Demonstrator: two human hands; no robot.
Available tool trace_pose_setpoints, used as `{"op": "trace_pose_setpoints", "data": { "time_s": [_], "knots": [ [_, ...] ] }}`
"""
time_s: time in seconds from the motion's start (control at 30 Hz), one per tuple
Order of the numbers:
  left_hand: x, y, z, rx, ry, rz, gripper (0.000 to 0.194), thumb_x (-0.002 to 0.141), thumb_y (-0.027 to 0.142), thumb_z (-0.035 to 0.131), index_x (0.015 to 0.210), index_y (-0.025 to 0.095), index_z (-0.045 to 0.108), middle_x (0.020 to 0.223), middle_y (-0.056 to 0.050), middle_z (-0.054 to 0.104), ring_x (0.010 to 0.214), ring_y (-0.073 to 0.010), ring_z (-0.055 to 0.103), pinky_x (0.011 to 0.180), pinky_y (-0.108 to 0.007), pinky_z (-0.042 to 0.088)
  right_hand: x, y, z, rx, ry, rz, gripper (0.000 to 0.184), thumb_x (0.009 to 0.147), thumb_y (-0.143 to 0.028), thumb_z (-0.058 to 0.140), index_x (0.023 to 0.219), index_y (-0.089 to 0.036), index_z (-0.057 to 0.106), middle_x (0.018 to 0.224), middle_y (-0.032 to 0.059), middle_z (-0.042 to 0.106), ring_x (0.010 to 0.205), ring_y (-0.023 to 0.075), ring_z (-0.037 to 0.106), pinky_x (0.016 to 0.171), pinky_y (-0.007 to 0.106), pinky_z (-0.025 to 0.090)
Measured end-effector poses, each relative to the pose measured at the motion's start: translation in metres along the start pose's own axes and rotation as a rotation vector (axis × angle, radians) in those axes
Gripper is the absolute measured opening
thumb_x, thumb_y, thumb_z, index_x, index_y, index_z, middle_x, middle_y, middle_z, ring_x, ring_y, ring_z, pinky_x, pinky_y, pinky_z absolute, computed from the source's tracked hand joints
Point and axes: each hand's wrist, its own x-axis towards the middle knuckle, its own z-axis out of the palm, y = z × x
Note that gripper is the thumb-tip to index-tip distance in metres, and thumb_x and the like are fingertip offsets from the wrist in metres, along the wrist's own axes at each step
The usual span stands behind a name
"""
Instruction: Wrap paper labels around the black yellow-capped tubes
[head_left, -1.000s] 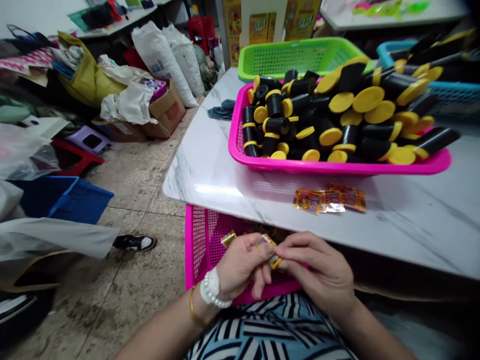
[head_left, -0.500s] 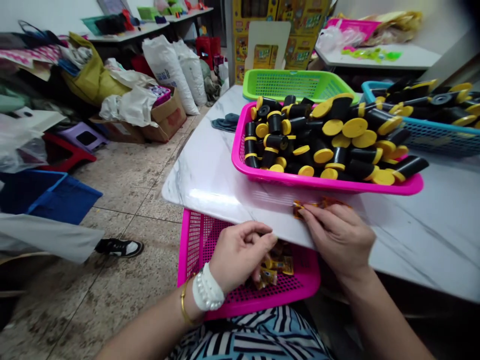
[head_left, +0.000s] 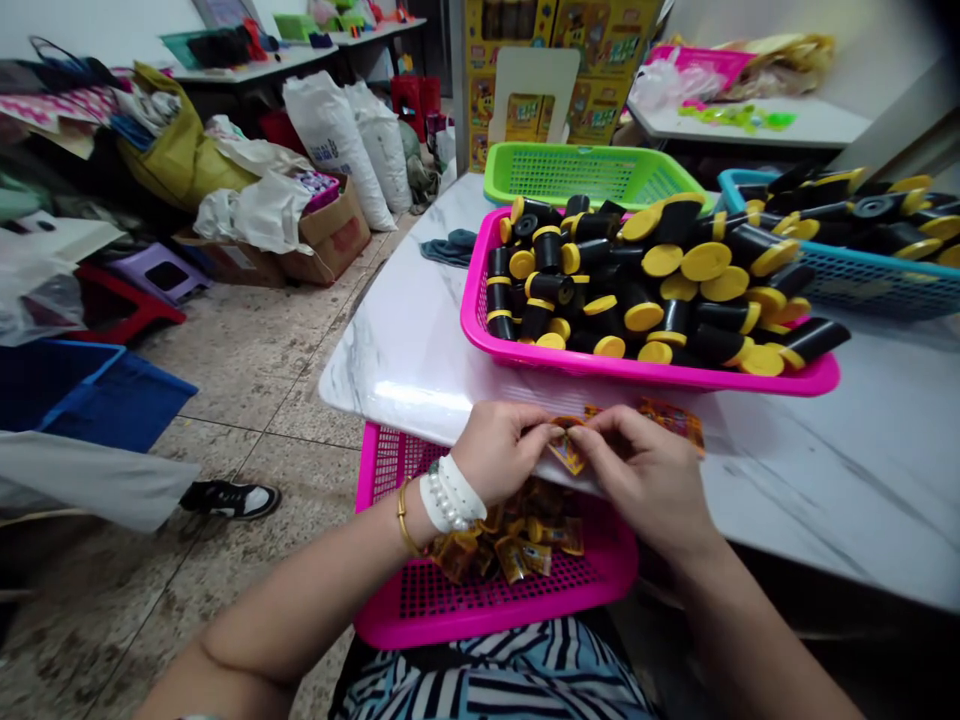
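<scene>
Between my two hands, over the table's near edge, is a small orange printed wrapper [head_left: 568, 452]. My left hand [head_left: 499, 450] pinches its left side with thumb and fingertips. The right side is pinched by my right hand [head_left: 649, 480]. More orange wrappers [head_left: 675, 425] lie flat on the white marbled table [head_left: 397, 350], just behind my right hand. Below, a pink basket [head_left: 435, 628] on my lap holds several small yellow-brown wrapped packets [head_left: 517, 555]. Behind my hands stands a pink tray [head_left: 660, 378] heaped with black tubes with yellow caps [head_left: 600, 310].
A green basket [head_left: 592, 170] and a blue basket [head_left: 877, 275] of the same tubes stand farther back. A dark cloth [head_left: 450, 247] lies left of the pink tray. On the floor at left are a blue bin [head_left: 142, 400] and another person's shoe [head_left: 232, 498].
My left hand has risen from the lap basket to the table edge. My right hand has moved left to meet it, and an orange wrapper is now held between them.
</scene>
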Motion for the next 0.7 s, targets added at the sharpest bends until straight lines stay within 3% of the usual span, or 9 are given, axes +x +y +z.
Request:
{"op": "trace_pose_setpoints", "data": {
  "time_s": [0.07, 0.13, 0.2, 0.27, 0.33, 0.4, 0.5, 0.6, 0.7],
  "knots": [
    [0.008, -0.003, 0.001, 0.087, -0.016, 0.035, 0.021, 0.092, 0.018, 0.057, 0.087, 0.017, 0.078, 0.075, -0.006, 0.075, 0.07, -0.0189, 0.067, 0.07, -0.031, 0.052, 0.002, 0.002, 0.008, -0.263, 0.088, -0.118, 0.033, 0.098, -0.035, 0.057, 0.072, -0.018, 0.067, 0.063, 0.0018, 0.064, 0.058, 0.0138, 0.058, 0.058, 0.026, 0.043],
    [0.016, -0.005, 0.002, 0.16, 0.015, 0.061, 0.024, 0.09, 0.021, 0.06, 0.108, 0.015, 0.076, 0.075, -0.007, 0.074, 0.068, -0.02, 0.066, 0.07, -0.033, 0.052, 0.003, 0.004, 0.014, -0.483, 0.148, -0.198, 0.03, 0.099, -0.033, 0.056, 0.079, -0.017, 0.072, 0.073, 0.0052, 0.068, 0.065, 0.0162, 0.061, 0.06, 0.027, 0.043],
    [0.019, -0.005, 0.002, 0.187, 0.097, 0.055, 0.037, 0.088, 0.027, 0.067, 0.12, 0.011, 0.07, 0.069, -0.005, 0.07, 0.063, -0.0196, 0.064, 0.068, -0.033, 0.052, 0.003, 0.006, 0.014, -0.565, 0.204, -0.215, 0.025, 0.098, -0.032, 0.057, 0.089, -0.018, 0.076, 0.084, 0.0076, 0.069, 0.071, 0.0176, 0.063, 0.061, 0.028, 0.044],
    [0.015, 0.0, -0.001, 0.13, 0.197, 0.02, 0.038, 0.085, 0.034, 0.072, 0.114, 0.01, 0.07, 0.063, -0.002, 0.064, 0.059, -0.0175, 0.06, 0.063, -0.03, 0.05, 0.002, 0.006, 0.01, -0.472, 0.291, -0.2, 0.022, 0.097, -0.031, 0.059, 0.093, -0.019, 0.077, 0.085, 0.0073, 0.068, 0.072, 0.017, 0.063, 0.063, 0.028, 0.047],
    [0.003, 0.008, -0.002, -0.03, 0.262, -0.04, 0.027, 0.084, 0.035, 0.072, 0.099, 0.012, 0.071, 0.064, -0.001, 0.063, 0.057, -0.0143, 0.057, 0.057, -0.026, 0.047, -0.001, 0.001, 0.004, -0.251, 0.35, -0.128, 0.018, 0.095, -0.03, 0.062, 0.093, -0.02, 0.077, 0.081, 0.0052, 0.068, 0.069, 0.0159, 0.062, 0.065, 0.027, 0.05],
    [-0.015, 0.018, -0.001, -0.246, 0.258, -0.116, 0.021, 0.086, 0.036, 0.069, 0.087, 0.015, 0.069, 0.066, -0.001, 0.063, 0.052, -0.0106, 0.053, 0.049, -0.022, 0.041, -0.006, -0.007, 0.002, -0.01, 0.371, 0.014, 0.014, 0.092, -0.032, 0.066, 0.09, -0.02, 0.075, 0.075, 0.0025, 0.068, 0.063, 0.0146, 0.061, 0.061, 0.026, 0.051],
    [-0.045, 0.029, 0.008, -0.427, 0.267, -0.189, 0.024, 0.09, 0.037, 0.066, 0.079, 0.016, 0.069, 0.058, 0.002, 0.058, 0.046, -0.0078, 0.045, 0.043, -0.019, 0.034, -0.017, -0.021, 0.008, 0.242, 0.376, 0.241, 0.025, 0.089, -0.039, 0.071, 0.076, -0.018, 0.069, 0.059, -0.0022, 0.06, 0.048, 0.011, 0.051, 0.047, 0.023, 0.043],
    [-0.067, 0.031, 0.018, -0.488, 0.34, -0.19, 0.027, 0.092, 0.039, 0.065, 0.08, 0.017, 0.073, 0.061, -0.002, 0.062, 0.049, -0.0096, 0.049, 0.042, -0.02, 0.037, -0.029, -0.029, 0.019, 0.358, 0.352, 0.335, 0.037, 0.09, -0.044, 0.069, 0.065, -0.018, 0.064, 0.05, -0.0044, 0.049, 0.044, 0.0095, 0.043, 0.044, 0.022, 0.039],
    [-0.076, 0.028, 0.024, -0.477, 0.415, -0.174, 0.025, 0.09, 0.04, 0.068, 0.087, 0.017, 0.078, 0.07, -0.005, 0.068, 0.056, -0.0118, 0.055, 0.045, -0.02, 0.041, -0.037, -0.032, 0.025, 0.396, 0.323, 0.327, 0.034, 0.089, -0.043, 0.07, 0.067, -0.018, 0.067, 0.055, -0.0024, 0.054, 0.05, 0.0118, 0.049, 0.049, 0.024, 0.042]
  ]
}}
